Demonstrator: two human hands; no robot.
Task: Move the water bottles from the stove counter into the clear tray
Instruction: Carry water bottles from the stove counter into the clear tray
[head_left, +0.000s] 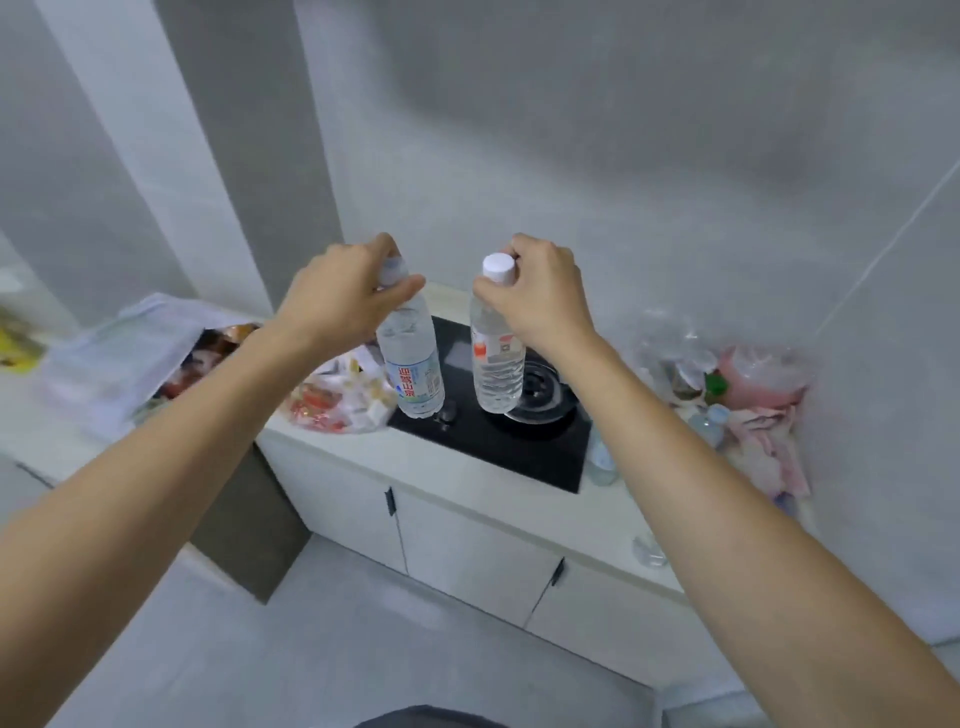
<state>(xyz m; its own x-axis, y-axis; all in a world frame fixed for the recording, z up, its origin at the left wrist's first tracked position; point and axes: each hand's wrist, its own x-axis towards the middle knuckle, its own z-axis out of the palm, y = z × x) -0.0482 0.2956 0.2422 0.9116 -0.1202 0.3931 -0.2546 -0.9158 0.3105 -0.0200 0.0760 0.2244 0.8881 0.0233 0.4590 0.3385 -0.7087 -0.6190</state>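
Both bare forearms are reaching forward from the bottom corners of the head view, and each is ending in a hand that is gripping a water bottle by its top. On one side, the left hand (343, 296) is pinching its fingers around the neck and cap of the blue-labelled bottle (413, 358), which is hanging below the hand, tilting slightly, its base well clear of the surface. Across a small gap, the right hand (540, 291) is closing its fingertips on the white cap of the red-labelled bottle (496, 358), which is hanging nearly upright under the knuckles. Both bottles are clear, look full, and are hovering side by side without touching each other. Beneath them the black glass stove (498, 447) is sitting set into the pale counter (467, 499), with its round burner (540, 395) lying just below and behind the right hand's bottle. Under the left wrist, a plastic bag of snack packets (337, 395) is resting on the counter beside the stove. Outward of the right forearm, another small bottle (602, 457) is standing near the stove's edge, and farther out a heap of crumpled plastic bags (727, 384) is lying against the wall. White cabinet doors (467, 551) are showing below the counter.
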